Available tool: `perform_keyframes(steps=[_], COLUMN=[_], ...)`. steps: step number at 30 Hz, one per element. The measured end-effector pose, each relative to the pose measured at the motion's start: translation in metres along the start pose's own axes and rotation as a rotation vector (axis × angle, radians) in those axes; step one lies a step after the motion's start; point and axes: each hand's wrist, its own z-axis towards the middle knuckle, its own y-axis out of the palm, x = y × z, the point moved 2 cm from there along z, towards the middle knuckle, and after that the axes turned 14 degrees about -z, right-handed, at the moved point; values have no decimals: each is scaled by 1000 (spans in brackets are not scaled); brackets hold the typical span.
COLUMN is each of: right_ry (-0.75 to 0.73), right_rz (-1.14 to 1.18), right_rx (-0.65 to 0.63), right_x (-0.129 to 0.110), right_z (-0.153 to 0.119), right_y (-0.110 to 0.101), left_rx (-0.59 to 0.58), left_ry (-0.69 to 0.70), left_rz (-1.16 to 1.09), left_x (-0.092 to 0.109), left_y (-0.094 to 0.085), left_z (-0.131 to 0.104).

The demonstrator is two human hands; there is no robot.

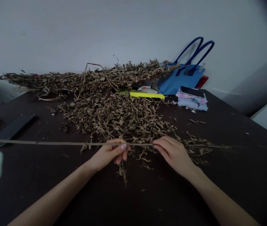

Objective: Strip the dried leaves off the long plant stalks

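A long thin dried stem (60, 143) runs level across the view, from the left edge through both hands. My left hand (111, 153) is closed on it, thumb on top, with a small sprig of dry leaves (122, 173) hanging below the fingers. To the right, my right hand (173, 153) pinches the same stem, and its leafy end (200, 147) reaches out beyond the knuckles. Behind the hands lies a heap of dry crumpled leaves (117, 114).
A long bundle of dried plants (114, 77) lies along the wall. Behind the heap are a yellow object (147, 95), a blue bag (180, 81) and a phone (192, 91) on folded cloth (192, 103). A dark flat object (14, 127) rests at left on the table (232, 125).
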Motion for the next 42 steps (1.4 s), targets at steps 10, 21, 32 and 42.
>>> perform_keyframes(steps=[10, 21, 32, 42], right_ry=[-37, -61, -37, -56], right_rz=[-62, -75, -138, -102], right_rx=[49, 51, 41, 35], right_x=[-1, -4, -5, -12], right_z=[-2, -1, -1, -2], right_y=[2, 0, 0, -1], left_rx=[72, 87, 117, 119], left_ry=[-13, -38, -61, -5], left_rz=[0, -40, -155, -206], left_x=[-3, -1, -9, -13], left_y=[3, 6, 7, 15], left_z=[0, -3, 1, 1])
